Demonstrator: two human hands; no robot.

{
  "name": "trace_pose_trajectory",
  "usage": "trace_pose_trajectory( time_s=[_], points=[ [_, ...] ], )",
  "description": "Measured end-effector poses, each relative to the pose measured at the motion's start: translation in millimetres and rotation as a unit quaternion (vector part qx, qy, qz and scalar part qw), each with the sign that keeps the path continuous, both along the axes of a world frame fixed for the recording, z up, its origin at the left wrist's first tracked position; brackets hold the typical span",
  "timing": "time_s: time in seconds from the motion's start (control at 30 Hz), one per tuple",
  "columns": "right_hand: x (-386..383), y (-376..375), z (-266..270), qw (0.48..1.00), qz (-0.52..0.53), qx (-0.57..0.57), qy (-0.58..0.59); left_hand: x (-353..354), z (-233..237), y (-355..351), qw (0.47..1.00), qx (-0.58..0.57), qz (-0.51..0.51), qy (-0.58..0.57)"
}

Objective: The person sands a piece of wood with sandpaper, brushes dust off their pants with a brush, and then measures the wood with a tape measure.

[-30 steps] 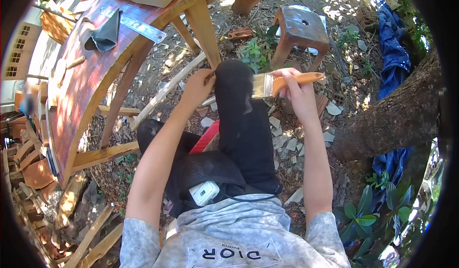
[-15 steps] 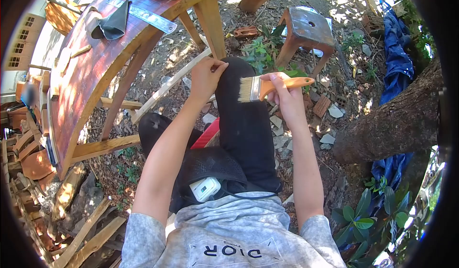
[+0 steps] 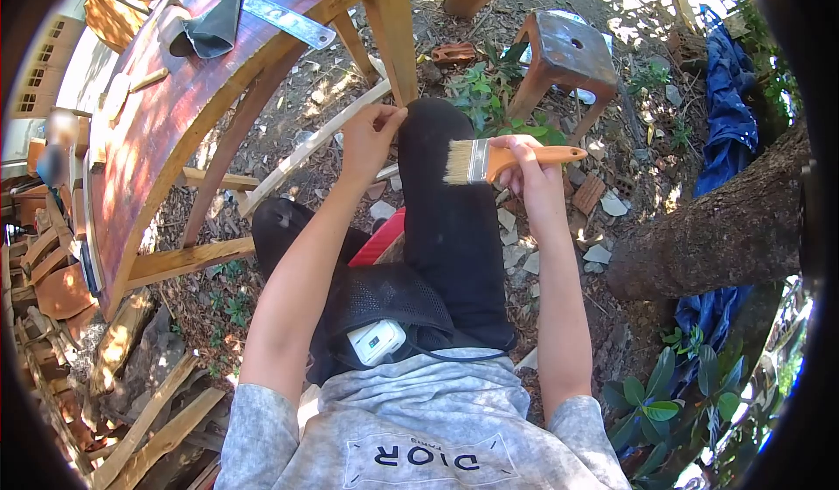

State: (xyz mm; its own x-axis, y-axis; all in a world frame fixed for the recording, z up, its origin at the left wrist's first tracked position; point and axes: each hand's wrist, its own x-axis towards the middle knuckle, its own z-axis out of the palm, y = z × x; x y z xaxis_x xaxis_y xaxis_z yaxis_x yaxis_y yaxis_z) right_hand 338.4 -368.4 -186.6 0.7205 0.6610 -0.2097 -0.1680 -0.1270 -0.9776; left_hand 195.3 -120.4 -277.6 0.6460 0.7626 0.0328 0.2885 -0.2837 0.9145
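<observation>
My right hand (image 3: 535, 182) grips a paintbrush (image 3: 478, 159) by its orange wooden handle, near the metal band. The brush lies nearly level above my right thigh, with its pale bristles pointing left. Off to the left of the bristles, beside my knee (image 3: 434, 127), is my left hand (image 3: 367, 139). Its thumb and forefinger are pinched together; anything between them is too small to make out. The two hands are apart.
A curved wooden table (image 3: 205, 79) at the left bears a metal ruler (image 3: 280, 20) and a piece of dark sandpaper (image 3: 216, 31). A stool (image 3: 572, 48) stands ahead right, near a tree trunk (image 3: 717, 215). Wood scraps (image 3: 144, 424) lie lower left.
My left hand has shifted slightly left, away from the bristles, still pinched. The paintbrush has moved a little to the right in my right hand. The view has shifted slightly.
</observation>
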Motion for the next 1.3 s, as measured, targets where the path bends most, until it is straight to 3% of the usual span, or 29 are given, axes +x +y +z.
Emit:
trace_pose_trajectory(
  time_s=[0.2, 0.3, 0.4, 0.47, 0.5, 0.6, 0.63, 0.73, 0.77, 0.8, 0.87, 0.97, 1.07, 1.13, 1.3],
  points=[
    [-12, 20, 13, 1.000, 0.002, -0.006, -0.014, 2, -4, 6, 0.994, -0.105, 0.031, 0.024],
    [-9, 29, 30, 0.981, 0.160, -0.095, -0.056, -13, -14, 7, 0.998, -0.056, -0.001, 0.040],
    [26, 40, 23, 0.950, 0.195, -0.105, -0.221, -28, -13, 8, 0.997, -0.028, -0.048, 0.055],
    [45, 48, 24, 0.942, 0.065, -0.101, -0.315, -32, -2, 4, 0.998, -0.016, -0.049, 0.040],
    [51, 57, 20, 0.890, -0.002, -0.067, -0.450, -34, 2, 2, 0.998, -0.015, -0.050, 0.045],
    [49, 61, 18, 0.954, 0.202, -0.112, -0.191, -41, 10, -2, 0.996, -0.022, -0.061, 0.064],
    [42, 66, 41, 0.924, 0.322, -0.165, -0.122, -41, 10, -3, 0.995, -0.032, -0.070, 0.068],
    [56, 74, -4, 0.936, 0.183, -0.035, -0.297, -41, 8, -5, 0.988, -0.055, -0.109, 0.094],
    [61, 77, -4, 0.923, 0.100, -0.055, -0.366, -44, 8, -7, 0.985, -0.061, -0.120, 0.106],
    [58, 81, 12, 0.858, 0.079, -0.173, -0.477, -46, 10, -8, 0.985, -0.058, -0.124, 0.107],
    [59, 83, 14, 0.903, 0.219, -0.147, -0.340, -47, 15, -13, 0.983, -0.050, -0.135, 0.111],
    [74, 75, 25, 0.930, 0.314, -0.090, -0.167, -45, 17, -21, 0.982, -0.015, -0.152, 0.110],
    [78, 66, 27, 0.959, 0.219, -0.091, -0.155, -39, 24, -34, 0.977, 0.029, -0.183, 0.103],
    [78, 52, 24, 0.935, 0.315, -0.114, -0.113, -37, 33, -45, 0.973, 0.059, -0.200, 0.102],
    [63, 9, 69, 0.896, 0.293, -0.293, -0.162, -30, 47, -62, 0.967, 0.076, -0.223, 0.101]
  ],
)
